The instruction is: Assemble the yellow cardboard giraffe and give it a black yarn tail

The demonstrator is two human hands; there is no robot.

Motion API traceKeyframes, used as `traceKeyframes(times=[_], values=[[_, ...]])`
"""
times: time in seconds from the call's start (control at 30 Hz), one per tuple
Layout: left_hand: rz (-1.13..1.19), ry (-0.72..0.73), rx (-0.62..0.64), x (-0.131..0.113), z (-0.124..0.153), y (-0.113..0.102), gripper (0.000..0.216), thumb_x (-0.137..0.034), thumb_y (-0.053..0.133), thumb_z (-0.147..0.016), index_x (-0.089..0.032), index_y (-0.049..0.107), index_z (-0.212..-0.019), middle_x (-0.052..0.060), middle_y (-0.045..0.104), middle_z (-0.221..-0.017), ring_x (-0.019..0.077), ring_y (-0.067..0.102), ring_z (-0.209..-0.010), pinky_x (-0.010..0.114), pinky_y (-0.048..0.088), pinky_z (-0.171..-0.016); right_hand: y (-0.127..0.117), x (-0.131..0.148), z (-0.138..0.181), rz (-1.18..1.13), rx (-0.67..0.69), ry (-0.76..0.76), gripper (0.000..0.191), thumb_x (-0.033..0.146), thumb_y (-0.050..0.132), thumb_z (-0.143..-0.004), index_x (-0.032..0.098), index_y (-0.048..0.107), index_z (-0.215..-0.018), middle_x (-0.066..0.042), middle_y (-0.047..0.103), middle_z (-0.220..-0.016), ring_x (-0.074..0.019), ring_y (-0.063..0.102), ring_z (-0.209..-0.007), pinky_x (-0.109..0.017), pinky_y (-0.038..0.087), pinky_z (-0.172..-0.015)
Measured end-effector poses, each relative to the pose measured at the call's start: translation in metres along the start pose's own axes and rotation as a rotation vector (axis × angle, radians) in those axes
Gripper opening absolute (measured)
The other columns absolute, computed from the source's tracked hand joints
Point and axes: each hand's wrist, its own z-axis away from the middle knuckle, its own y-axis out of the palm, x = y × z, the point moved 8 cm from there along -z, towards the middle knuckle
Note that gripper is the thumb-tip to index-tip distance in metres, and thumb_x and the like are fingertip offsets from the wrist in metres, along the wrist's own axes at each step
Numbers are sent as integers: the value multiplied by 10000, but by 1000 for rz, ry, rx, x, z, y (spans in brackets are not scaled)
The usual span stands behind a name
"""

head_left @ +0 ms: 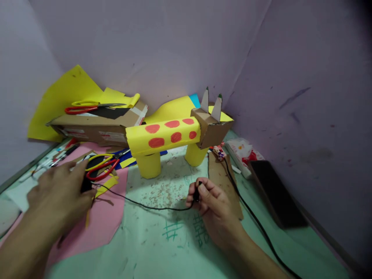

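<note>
My right hand [213, 207] is closed in a pinch round a small dark piece [197, 192] near the front middle of the table. A thin black cord [157, 208] runs from it to my left hand [59, 193]. Slightly blurred, that hand has its thumb and fingers round a black object [86, 185], mostly hidden. Right beside it lie scissors [101, 164] with red and yellow handles. Behind my hands stands a yellow paper figure [135, 141] with red spots, two yellow legs and a cardboard head [215, 133] with two pointed horns.
Pink paper [114, 217] lies at left. Behind it, a cardboard box [87, 131] carries a second pair of scissors [87, 107] and yellow sheets. At right are a cardboard strip [217, 176], a thicker black cable [255, 219], a dark phone [276, 193] and a plastic packet [242, 151].
</note>
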Motion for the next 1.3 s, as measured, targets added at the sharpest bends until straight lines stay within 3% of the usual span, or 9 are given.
traceKeyframes(times=[0.07,0.2,0.33,0.43,0.53,0.67,0.8,1.03,1.3], values=[[-228,74,47,-38,7,7,528,-245,516,-627,-158,613,-1138,180,570,-1160,504,447,-1109,591,366,-820,1,-5,1,8,20,-7,255,315,780,-673,185,595,-791,-4,646,-718,-132,607,-635,-273,526,-625],[169,233,-176,-122,30,-15,375,-128,442,-696,-186,645,-1006,83,622,-1116,283,547,-1081,433,402,-955,6,-9,2,-5,60,-1,202,300,754,-712,190,605,-792,-6,644,-738,-131,605,-653,-283,530,-640],[528,68,197,-161,49,23,253,-194,487,-765,-204,678,-930,42,720,-913,189,671,-813,255,535,-643,12,-9,4,-29,100,11,214,313,764,-697,193,605,-771,2,634,-724,-127,596,-634,-283,520,-632],[700,-114,525,-170,63,62,294,-313,504,-789,-196,693,-981,51,734,-858,210,675,-804,255,528,-581,12,-10,4,-34,98,26,243,322,776,-681,190,596,-775,-2,642,-732,-131,603,-667,-284,502,-678],[771,-155,684,-174,68,77,268,-344,498,-785,-200,723,-806,39,714,-727,200,649,-717,249,494,-555,7,-11,2,11,81,14,255,343,768,-690,186,595,-791,-2,640,-736,-132,602,-696,-279,471,-713],[751,-211,648,-166,61,70,226,-314,540,-725,-184,673,-597,15,641,-574,149,567,-561,223,440,-516,1,-12,0,147,63,-20,246,372,744,-714,184,602,-785,5,639,-723,-116,574,-669,-264,433,-693],[765,-221,704,-167,64,71,180,-290,577,-674,-197,726,-715,37,690,-691,176,613,-652,250,471,-585,2,-16,0,224,76,-9,260,397,737,-715,182,600,-768,6,644,-690,-120,577,-669,-256,417,-683],[700,-126,693,-172,69,78,190,-261,539,-706,-195,717,-705,33,631,-650,175,583,-634,266,438,-584,7,-21,2,-81,47,116,304,321,817,-623,185,599,-786,7,659,-712,-136,614,-705,-294,453,-740],[651,-208,792,-175,75,85,193,-207,533,-695,-177,526,-504,-21,467,-579,131,479,-588,240,353,-559,8,-20,0,-161,23,150,299,280,830,-602,177,597,-757,29,651,-660,-105,600,-632,-304,475,-788]])
